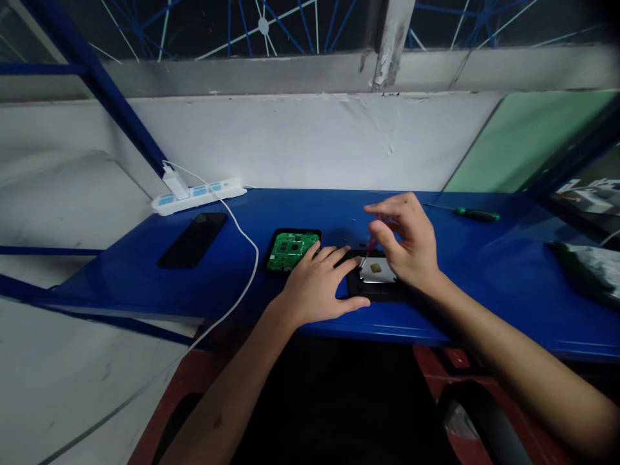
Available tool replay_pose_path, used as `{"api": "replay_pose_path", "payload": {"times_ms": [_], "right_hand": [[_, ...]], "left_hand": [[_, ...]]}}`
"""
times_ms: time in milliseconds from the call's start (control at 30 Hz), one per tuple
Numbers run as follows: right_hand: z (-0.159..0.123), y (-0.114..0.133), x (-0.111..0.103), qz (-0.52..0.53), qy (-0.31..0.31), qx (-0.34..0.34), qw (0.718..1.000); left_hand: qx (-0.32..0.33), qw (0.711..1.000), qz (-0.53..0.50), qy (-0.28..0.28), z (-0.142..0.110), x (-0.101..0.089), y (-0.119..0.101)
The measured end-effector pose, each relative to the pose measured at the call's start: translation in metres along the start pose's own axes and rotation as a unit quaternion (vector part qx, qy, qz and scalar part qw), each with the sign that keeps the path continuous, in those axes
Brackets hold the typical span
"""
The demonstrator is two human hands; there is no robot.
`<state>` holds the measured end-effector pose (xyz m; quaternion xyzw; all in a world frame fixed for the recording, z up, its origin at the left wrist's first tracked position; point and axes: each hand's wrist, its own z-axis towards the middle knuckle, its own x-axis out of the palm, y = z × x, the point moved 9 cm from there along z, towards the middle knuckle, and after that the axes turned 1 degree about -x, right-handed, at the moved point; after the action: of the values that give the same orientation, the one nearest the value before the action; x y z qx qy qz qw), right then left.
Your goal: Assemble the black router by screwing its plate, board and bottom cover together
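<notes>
My right hand [411, 242] is closed around a small screwdriver [371, 244] with a reddish handle, most of it hidden by the fingers. Its shaft slants down to the left corner of a silver metal plate [380, 276], which bears a tan square patch. The plate sits in a black casing [356, 284] lying on the bench. Fingers spread, my left hand [320, 284] rests palm down, the index fingertip near the screwdriver tip and the thumb by the casing's front edge. Beyond that hand lies a green circuit board [292, 248] in a black shell, partly covered by the fingers.
A blue bench [489, 278] holds a dark phone [194, 240] and a white power strip [203, 196] with a charger [175, 183]. A white cable [252, 248] runs off the front edge. A green-handled screwdriver [477, 214] lies at the back right, near a packet [593, 268].
</notes>
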<state>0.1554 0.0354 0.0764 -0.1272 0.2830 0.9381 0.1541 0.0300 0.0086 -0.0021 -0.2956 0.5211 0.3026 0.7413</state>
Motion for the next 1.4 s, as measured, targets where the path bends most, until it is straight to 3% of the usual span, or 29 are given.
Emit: {"api": "replay_pose_path", "payload": {"times_ms": [167,400,633,833,1033,1200,1400], "right_hand": [[0.000,0.009,-0.008,-0.029,-0.041,-0.036,0.998],[-0.003,0.001,-0.002,0.046,-0.007,0.035,0.998],[0.002,0.005,-0.006,-0.048,-0.024,-0.013,0.998],[-0.002,-0.004,-0.007,-0.008,-0.035,0.057,0.998],[0.001,-0.007,-0.020,0.007,-0.084,0.058,0.995],[0.011,-0.028,-0.042,0.043,-0.123,0.066,0.989],[0.012,-0.068,-0.049,0.061,-0.093,0.118,0.987]], "left_hand": [[0.001,1.000,0.000,0.000,-0.001,0.000,0.000],[0.002,1.000,-0.002,-0.001,-0.001,0.000,0.000],[-0.002,1.000,0.000,0.004,0.000,0.001,0.001],[0.001,1.000,0.000,0.003,0.000,0.001,0.001],[-0.001,1.000,0.000,0.010,0.000,0.002,0.002],[0.005,1.000,0.001,0.028,-0.001,0.004,0.002],[0.023,0.998,0.013,0.048,0.001,0.001,0.001]]}}
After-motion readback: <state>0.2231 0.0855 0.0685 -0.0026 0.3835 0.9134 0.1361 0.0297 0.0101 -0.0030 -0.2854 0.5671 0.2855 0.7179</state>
